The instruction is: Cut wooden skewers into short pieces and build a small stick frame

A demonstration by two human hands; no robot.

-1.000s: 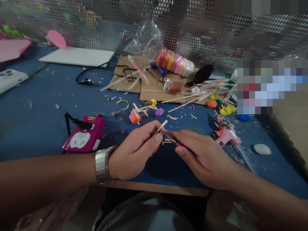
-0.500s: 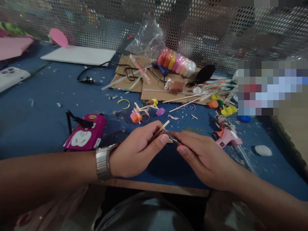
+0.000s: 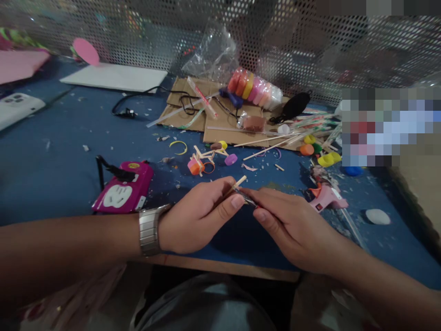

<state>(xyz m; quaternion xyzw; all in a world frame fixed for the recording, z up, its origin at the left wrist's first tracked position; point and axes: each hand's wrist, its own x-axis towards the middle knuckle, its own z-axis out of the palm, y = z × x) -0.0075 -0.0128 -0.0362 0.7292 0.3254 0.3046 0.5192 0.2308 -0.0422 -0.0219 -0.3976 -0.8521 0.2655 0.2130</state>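
My left hand (image 3: 203, 214), with a metal watch on the wrist, is closed on a thin wooden stick (image 3: 240, 182) whose pale end pokes out past the fingers. My right hand (image 3: 292, 223) pinches a narrow metal-bladed tool (image 3: 248, 199) with a bit of red by the fingertips. Its blade meets the stick beside my left thumb; the fingers hide its handle, so its exact kind is unclear. Just beyond the hands stands a small frame of wooden sticks (image 3: 206, 155) with pink and orange round pieces on it. A purple disc (image 3: 230, 159) lies beside that frame.
A magenta power socket box (image 3: 124, 186) sits at left. To the right are a pink glue gun (image 3: 329, 197) and a white oval piece (image 3: 378, 216). Behind lie cardboard sheets (image 3: 241, 136), bagged coloured clay (image 3: 253, 87) and sticks (image 3: 268, 148), before a perforated metal screen (image 3: 144, 32).
My left hand and the stick have shifted slightly right. The right hand stays nearly in place, still holding the bladed tool against the stick. The whole view has moved a little.
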